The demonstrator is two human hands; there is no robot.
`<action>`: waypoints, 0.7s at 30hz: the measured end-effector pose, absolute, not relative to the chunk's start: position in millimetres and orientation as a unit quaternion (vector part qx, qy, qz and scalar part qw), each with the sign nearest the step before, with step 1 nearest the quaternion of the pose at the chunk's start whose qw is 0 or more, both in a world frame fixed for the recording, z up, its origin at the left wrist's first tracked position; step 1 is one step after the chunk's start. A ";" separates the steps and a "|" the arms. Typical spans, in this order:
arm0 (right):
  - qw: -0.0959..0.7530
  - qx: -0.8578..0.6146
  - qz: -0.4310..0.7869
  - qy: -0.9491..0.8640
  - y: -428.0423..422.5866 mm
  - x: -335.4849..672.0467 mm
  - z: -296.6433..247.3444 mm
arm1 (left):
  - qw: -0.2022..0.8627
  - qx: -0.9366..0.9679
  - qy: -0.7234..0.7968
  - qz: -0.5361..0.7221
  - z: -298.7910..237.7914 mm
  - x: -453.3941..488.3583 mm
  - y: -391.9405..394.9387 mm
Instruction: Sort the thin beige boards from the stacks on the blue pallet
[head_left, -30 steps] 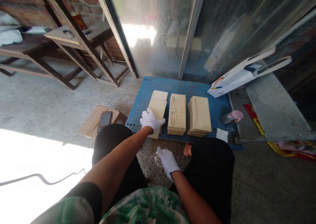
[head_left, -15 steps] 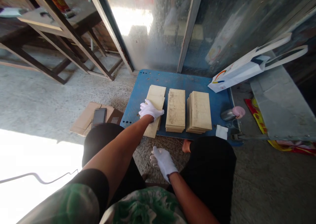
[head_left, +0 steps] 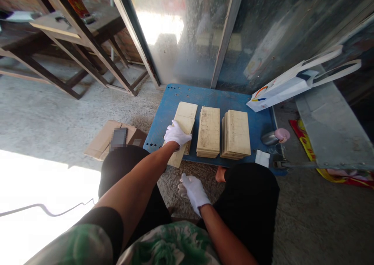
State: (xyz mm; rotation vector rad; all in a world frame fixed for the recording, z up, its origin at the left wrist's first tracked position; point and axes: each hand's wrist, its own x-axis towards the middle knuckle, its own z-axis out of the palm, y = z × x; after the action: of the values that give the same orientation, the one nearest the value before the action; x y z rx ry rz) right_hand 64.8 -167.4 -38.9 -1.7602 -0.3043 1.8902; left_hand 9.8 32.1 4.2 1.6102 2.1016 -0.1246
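Observation:
My left hand (head_left: 177, 134), in a white glove, is closed over the edges of a pale thin board (head_left: 175, 158) on the leftmost stack. This board lies askew, its near end sticking out past the front edge of the blue table (head_left: 178, 92). Under its far end another pale board (head_left: 187, 109) shows. My right hand (head_left: 194, 191), gloved in white too, hovers low between my knees, fingers loosely bent and apart from the thumb; I see nothing in it. To the right stand a middle stack of boards (head_left: 209, 130) and a right stack of boards (head_left: 238, 132), both with dark smudges.
A white paper bag (head_left: 282, 92) leans at the table's back right. A steel flask with a pink lid (head_left: 270, 137) and a white folded tissue (head_left: 262, 158) are at the right end. A cardboard box (head_left: 102, 140) sits left on the floor. Glazed panels (head_left: 181, 58) rise behind.
My left hand has drawn the top board slightly toward me and turned it, so its near end juts farther off the table. My right hand has hardly moved. The view has shifted slightly.

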 end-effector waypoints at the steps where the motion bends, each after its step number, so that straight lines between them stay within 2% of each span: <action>1: 0.267 -0.653 0.699 -0.114 -167.2 64.8 -38.3 | 0.244 0.590 0.768 -0.045 4.5 8.3 30.6; 14: 0.263 -0.670 0.681 -0.135 -170.2 65.3 -49.3 | 0.237 0.609 0.756 -0.038 0.0 -9.0 3.9; 21: 0.258 -0.677 0.678 -0.120 -165.8 66.8 -41.9 | 0.247 0.610 0.753 0.016 -1.0 -19.5 -8.3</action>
State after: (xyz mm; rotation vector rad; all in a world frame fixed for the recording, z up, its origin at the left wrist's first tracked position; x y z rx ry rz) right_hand 66.8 -165.8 -41.9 -1.8363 -0.3243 1.8388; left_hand -19.5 -8.3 -1.0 1.6629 2.0518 0.0423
